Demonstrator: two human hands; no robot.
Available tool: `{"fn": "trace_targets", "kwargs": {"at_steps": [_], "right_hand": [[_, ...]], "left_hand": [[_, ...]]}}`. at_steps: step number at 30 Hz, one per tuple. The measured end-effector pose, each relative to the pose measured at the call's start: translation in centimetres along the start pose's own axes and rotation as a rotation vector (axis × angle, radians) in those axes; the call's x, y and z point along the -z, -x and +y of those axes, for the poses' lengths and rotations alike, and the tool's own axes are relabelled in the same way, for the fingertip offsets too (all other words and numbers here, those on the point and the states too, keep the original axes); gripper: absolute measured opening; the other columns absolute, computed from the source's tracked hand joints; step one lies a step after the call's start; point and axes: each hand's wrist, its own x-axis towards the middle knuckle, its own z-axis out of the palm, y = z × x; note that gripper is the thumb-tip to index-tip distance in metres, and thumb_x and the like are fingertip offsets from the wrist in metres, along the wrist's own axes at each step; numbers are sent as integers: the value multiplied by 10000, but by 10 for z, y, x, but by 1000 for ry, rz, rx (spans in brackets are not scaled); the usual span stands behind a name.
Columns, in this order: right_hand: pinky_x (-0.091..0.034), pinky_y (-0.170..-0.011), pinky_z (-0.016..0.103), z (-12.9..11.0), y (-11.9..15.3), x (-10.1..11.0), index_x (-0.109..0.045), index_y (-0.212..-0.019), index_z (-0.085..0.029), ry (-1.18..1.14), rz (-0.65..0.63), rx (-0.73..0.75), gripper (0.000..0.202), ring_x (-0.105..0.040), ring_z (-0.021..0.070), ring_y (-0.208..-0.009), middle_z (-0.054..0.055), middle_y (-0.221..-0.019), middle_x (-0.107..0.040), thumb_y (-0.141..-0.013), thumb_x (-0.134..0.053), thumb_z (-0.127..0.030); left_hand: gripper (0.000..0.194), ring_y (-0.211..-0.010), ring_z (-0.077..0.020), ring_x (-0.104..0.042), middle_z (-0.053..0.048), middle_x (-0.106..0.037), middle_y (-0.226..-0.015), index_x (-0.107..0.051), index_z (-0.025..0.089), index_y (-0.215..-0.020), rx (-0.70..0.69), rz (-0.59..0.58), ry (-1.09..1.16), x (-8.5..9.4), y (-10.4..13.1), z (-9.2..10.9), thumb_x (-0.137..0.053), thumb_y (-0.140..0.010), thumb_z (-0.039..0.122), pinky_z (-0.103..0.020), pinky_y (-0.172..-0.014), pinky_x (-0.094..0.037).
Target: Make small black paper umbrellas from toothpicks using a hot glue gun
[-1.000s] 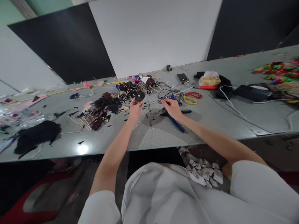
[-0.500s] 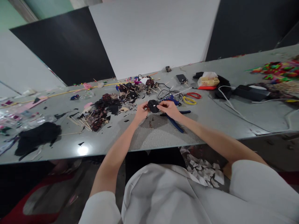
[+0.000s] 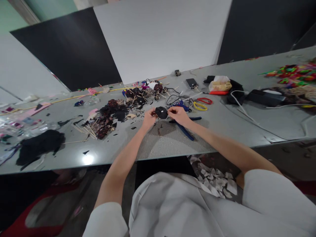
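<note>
Both hands meet in the middle of the frame, just above the gray table (image 3: 222,128). The left hand (image 3: 148,119) and the right hand (image 3: 179,115) hold a small black disc (image 3: 161,112) between them. The fingers of each hand pinch one edge of the disc, left hand on its left side, right hand on its right side. The disc is up off the table.

Just below the right hand lie blue pliers (image 3: 185,131). A little to the upper right are yellow scissors (image 3: 200,106) and red scissors (image 3: 205,100), side by side. A phone (image 3: 191,82) lies farther up.

To the left of the hands is a heap of dark paper bits and thin sticks (image 3: 103,121). A black cloth (image 3: 38,146) sits at the far left. A white cable (image 3: 249,117) runs across the right side of the table. Bright colored things (image 3: 293,73) are piled at the far right edge.
</note>
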Motion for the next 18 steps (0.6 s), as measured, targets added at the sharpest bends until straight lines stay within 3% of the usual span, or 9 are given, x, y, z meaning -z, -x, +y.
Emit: {"fn": "trace_targets", "kwargs": {"at_steps": [10,18], "right_hand": [[-390,-603,293,-2,2,1,-716,-753,-162,252,152,24,181,-561,155,-616,24,-685,-678,-770,-626,-318],[-413,-655,306,-2,1,5,-690,-749,-176,251,228,8,168,-586,173,-662,30,-707,-682,-779,-601,-315]], "left_hand": [[108,-756,-174,-596,-11,-666,-762,-703,174,-802,-37,-49,-123,-6,6,11,-672,-708,132,-279,-749,-463],[126,-777,-175,-645,-21,-708,-794,-737,174,-817,-44,-13,-80,-1,4,7,-694,-712,119,-283,-768,-500]]}}
